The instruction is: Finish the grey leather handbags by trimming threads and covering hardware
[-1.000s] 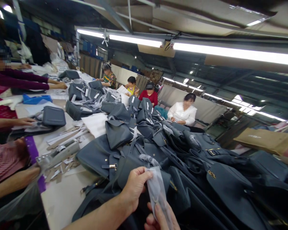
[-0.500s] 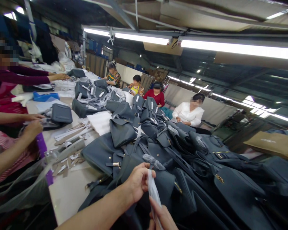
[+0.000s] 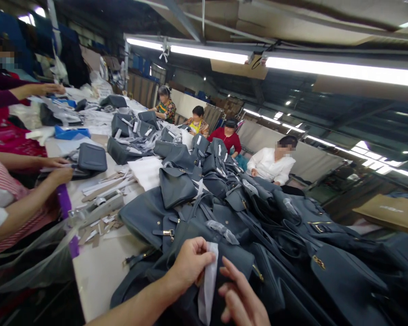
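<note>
right hand off strip — partly cropped

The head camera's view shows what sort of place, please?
Probably a bag factory workshop: many dark bags heaped on a long table, people working around it, and tube lights overhead.

- Strip, 6 o'clock: thin, soft, matt; film or paper unclear.
- Bag, 4 o'clock: smooth, leather-like, low sheen.
- Emblem, 4 o'clock: shiny gold-tone metal.
- Wrap, 5 o'clock: clear, crinkled glossy plastic.
- Worktop, 7–8 o'clock: smooth, matt.
</note>
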`<move>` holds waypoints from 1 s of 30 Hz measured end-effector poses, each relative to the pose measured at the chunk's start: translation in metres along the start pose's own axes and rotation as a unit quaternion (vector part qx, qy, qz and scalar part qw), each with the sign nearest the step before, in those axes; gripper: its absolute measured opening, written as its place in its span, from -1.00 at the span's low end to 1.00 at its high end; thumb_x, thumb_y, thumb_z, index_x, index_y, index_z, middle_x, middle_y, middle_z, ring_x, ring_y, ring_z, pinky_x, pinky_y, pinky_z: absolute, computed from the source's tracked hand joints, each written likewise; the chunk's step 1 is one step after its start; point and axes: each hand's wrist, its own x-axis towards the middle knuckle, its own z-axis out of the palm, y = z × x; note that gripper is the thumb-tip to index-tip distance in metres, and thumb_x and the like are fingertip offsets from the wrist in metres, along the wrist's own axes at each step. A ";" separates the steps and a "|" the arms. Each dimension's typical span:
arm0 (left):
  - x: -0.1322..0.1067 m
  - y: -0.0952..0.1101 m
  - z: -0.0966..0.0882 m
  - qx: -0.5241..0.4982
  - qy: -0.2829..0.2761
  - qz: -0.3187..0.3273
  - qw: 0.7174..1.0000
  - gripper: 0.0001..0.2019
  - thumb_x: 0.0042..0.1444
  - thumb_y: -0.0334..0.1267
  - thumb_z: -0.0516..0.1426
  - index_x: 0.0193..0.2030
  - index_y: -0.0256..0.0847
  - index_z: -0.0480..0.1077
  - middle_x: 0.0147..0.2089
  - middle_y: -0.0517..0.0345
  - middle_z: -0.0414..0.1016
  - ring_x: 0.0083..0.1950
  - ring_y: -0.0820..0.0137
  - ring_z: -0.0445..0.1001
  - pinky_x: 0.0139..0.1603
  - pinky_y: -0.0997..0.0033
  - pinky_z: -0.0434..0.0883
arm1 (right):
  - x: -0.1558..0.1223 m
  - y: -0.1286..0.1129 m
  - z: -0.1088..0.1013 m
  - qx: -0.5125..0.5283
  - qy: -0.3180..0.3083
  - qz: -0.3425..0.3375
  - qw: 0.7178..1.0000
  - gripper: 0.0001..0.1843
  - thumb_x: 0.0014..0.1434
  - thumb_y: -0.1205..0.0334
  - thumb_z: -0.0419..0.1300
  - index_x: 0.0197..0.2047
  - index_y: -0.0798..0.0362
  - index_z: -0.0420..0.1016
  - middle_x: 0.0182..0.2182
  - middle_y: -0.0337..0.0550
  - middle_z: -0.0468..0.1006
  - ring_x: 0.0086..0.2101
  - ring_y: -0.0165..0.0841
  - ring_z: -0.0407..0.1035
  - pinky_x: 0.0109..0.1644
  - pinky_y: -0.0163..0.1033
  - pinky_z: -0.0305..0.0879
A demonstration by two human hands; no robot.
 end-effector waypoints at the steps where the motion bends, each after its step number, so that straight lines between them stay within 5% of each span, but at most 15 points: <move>1: 0.000 0.001 0.000 0.011 0.001 0.016 1.000 -0.72 -0.25 -0.17 0.26 -0.57 -0.20 0.22 -0.65 0.36 0.22 -0.62 0.58 0.13 -0.59 0.57 0.06 | 0.011 -0.009 -0.001 -0.005 0.000 0.039 0.999 -0.35 -0.06 -0.23 0.30 -0.03 0.08 0.59 -0.41 -0.09 0.56 -0.65 -0.42 0.30 -0.69 -0.36 0.16; 4: -0.002 0.004 -0.003 0.044 -0.014 0.053 0.998 -0.79 -0.19 -0.22 0.20 -0.57 -0.21 0.22 -0.61 0.32 0.23 -0.56 0.54 0.15 -0.54 0.55 0.08 | 0.039 -0.027 0.003 -0.065 -0.040 0.102 0.992 -0.38 -0.11 -0.30 0.29 -0.31 0.15 0.58 -0.73 -0.35 0.29 -0.76 -0.51 0.10 -0.72 -0.39 -0.01; 7: -0.003 0.004 -0.006 0.086 -0.010 0.068 0.994 -0.82 -0.07 -0.19 0.13 -0.56 -0.21 0.25 -0.60 0.31 0.20 -0.55 0.51 0.14 -0.54 0.52 0.07 | 0.052 -0.033 0.014 -0.037 -0.085 0.112 0.989 -0.44 -0.17 -0.29 0.33 -0.54 0.12 0.46 -0.77 -0.42 0.15 -0.74 -0.57 -0.02 -0.69 -0.41 -0.16; 11: -0.003 0.001 -0.007 0.110 0.023 0.081 0.990 -0.83 0.06 -0.19 0.07 -0.47 -0.21 0.30 -0.59 0.31 0.18 -0.55 0.48 0.16 -0.51 0.50 0.11 | 0.052 -0.026 0.021 0.041 -0.101 0.148 0.983 -0.44 -0.18 -0.26 0.37 -0.48 0.11 0.44 -0.72 -0.47 0.10 -0.67 -0.60 -0.11 -0.63 -0.43 -0.24; 15: -0.008 -0.002 -0.003 0.142 0.083 0.178 0.970 -0.91 0.09 -0.27 0.11 -0.23 -0.15 0.31 -0.52 0.33 0.27 -0.47 0.43 0.29 -0.39 0.50 0.20 | 0.047 -0.024 0.019 0.076 -0.103 0.168 0.977 -0.41 -0.19 -0.28 0.37 -0.45 0.12 0.39 -0.70 -0.51 0.03 -0.65 -0.61 -0.17 -0.61 -0.44 -0.31; 25: -0.012 -0.004 -0.012 0.339 0.090 0.288 0.891 -0.81 0.17 -0.23 0.13 -0.42 -0.10 0.52 -0.46 0.07 0.45 -0.41 0.33 0.39 -0.31 0.43 0.20 | 0.042 -0.021 0.029 0.148 -0.067 0.177 0.971 -0.41 -0.22 -0.28 0.40 -0.50 0.08 0.34 -0.70 -0.52 0.00 -0.64 -0.60 -0.22 -0.61 -0.43 -0.35; 30: -0.016 0.001 -0.008 0.284 0.082 0.271 0.916 -0.80 0.20 -0.23 0.10 -0.34 -0.11 0.56 -0.37 0.03 0.51 -0.31 0.29 0.44 -0.24 0.42 0.26 | 0.039 -0.023 0.032 0.150 -0.060 0.159 0.974 -0.40 -0.22 -0.29 0.39 -0.50 0.08 0.34 -0.69 -0.51 -0.01 -0.64 -0.60 -0.20 -0.60 -0.43 -0.30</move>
